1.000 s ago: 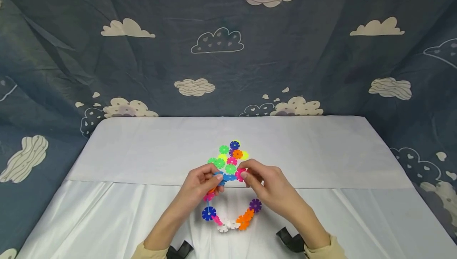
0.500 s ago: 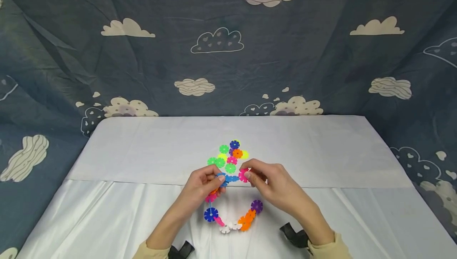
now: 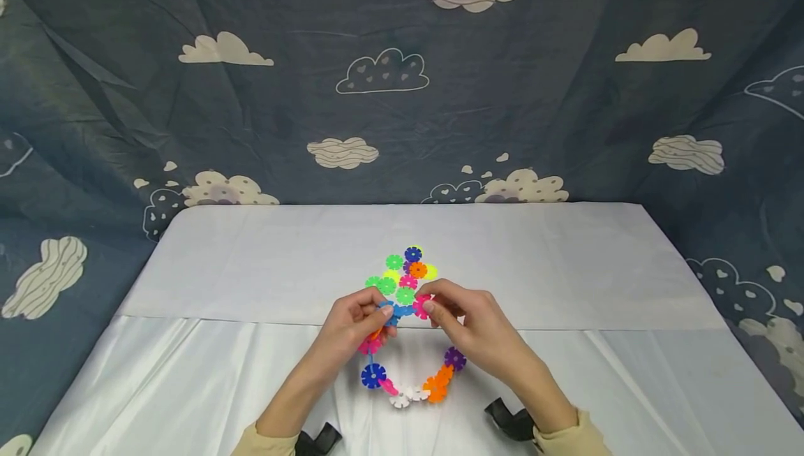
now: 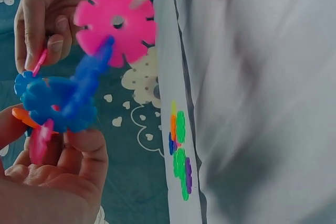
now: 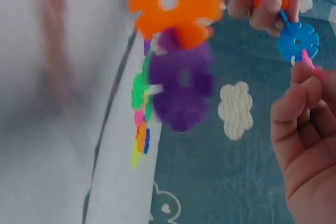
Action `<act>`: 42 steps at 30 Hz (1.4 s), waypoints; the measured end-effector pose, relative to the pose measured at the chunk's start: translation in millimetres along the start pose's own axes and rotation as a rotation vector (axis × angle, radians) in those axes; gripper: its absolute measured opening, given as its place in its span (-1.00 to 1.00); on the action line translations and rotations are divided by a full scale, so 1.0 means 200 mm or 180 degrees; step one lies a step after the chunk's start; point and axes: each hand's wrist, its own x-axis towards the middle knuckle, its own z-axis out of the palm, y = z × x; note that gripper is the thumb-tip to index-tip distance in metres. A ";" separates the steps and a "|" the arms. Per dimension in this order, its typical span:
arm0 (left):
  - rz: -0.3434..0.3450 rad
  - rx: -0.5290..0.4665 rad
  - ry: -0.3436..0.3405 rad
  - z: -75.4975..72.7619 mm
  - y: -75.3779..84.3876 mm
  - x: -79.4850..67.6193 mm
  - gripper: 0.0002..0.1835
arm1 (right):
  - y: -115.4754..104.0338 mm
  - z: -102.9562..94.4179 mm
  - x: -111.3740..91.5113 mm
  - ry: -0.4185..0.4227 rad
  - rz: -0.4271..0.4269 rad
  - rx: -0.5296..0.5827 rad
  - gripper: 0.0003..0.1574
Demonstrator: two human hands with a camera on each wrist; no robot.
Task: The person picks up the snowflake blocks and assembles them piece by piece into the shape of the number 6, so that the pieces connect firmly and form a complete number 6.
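A chain of slotted plastic flower discs hangs in a curve from my left hand point(image 3: 356, 322), whose thumb and fingers pinch it by a light-blue disc point(image 3: 404, 311). Down the chain come a dark-blue disc point(image 3: 373, 376), white discs point(image 3: 400, 399), orange discs point(image 3: 436, 387) and a purple disc point(image 3: 455, 358) at the far end. My right hand point(image 3: 474, 320) pinches a pink disc point(image 3: 423, 306) between thumb and fingertips. In the right wrist view, this pink disc point(image 5: 307, 59), seen edge-on, meets the rim of the blue disc point(image 5: 298, 41) at a slot.
Loose discs, among them a green disc point(image 3: 405, 296), an orange disc point(image 3: 418, 270) and a blue disc point(image 3: 412, 254), lie just beyond the hands on the white-covered table point(image 3: 251, 260). A dark cloud-print cloth point(image 3: 389, 114) hangs behind. Black mounts point(image 3: 511, 421) sit at the wrists.
My right hand first drew the pink disc slightly right, away from the light-blue disc, then brought it back left against it. The hanging chain has swayed a little to the right.
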 end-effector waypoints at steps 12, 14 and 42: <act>-0.0056 0.0156 0.0180 0.00 -0.03 0.01 -0.84 | 0.01 0.07 0.00 0.0099 -0.0191 -0.0231 -0.77; -0.0090 0.0159 0.0212 0.00 -0.04 0.01 -0.85 | 0.02 0.08 0.00 0.0123 -0.0193 -0.0255 -0.77; -0.0221 0.0221 0.0001 0.02 -0.05 0.02 -0.77 | 0.06 0.11 0.02 -0.0047 0.0080 0.0011 -0.56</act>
